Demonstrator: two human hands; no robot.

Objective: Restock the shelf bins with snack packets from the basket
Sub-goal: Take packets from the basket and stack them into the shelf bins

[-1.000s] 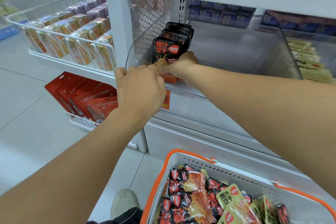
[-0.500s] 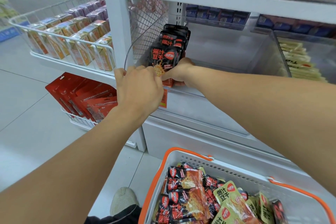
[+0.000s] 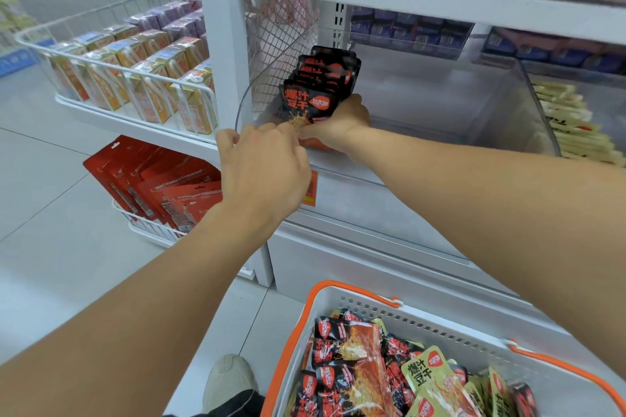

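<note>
A row of black snack packets (image 3: 316, 86) stands at the left end of a clear shelf bin (image 3: 440, 112). My right hand (image 3: 338, 123) reaches into the bin and grips the row from its right side, fingers curled round the front packets. My left hand (image 3: 264, 162) is at the bin's front lip. Its curled fingertips pinch the lower edge of the front packet, and its thumb points left toward the clear divider (image 3: 244, 105). At the bottom right is the white basket (image 3: 440, 325) with orange handles, holding several black and green packets (image 3: 355, 366).
A wire tray of yellow drink cartons (image 3: 142, 78) sits on the left shelf, with red hanging packs (image 3: 159, 189) below it. Pale yellow packets (image 3: 576, 129) fill the neighbouring bin on the right. My shoe (image 3: 230, 379) is on the floor beside the basket.
The row of black packets now stands a little more upright and tighter toward the divider. Both hands stayed at the bin's front, the right one shifting slightly along the row.
</note>
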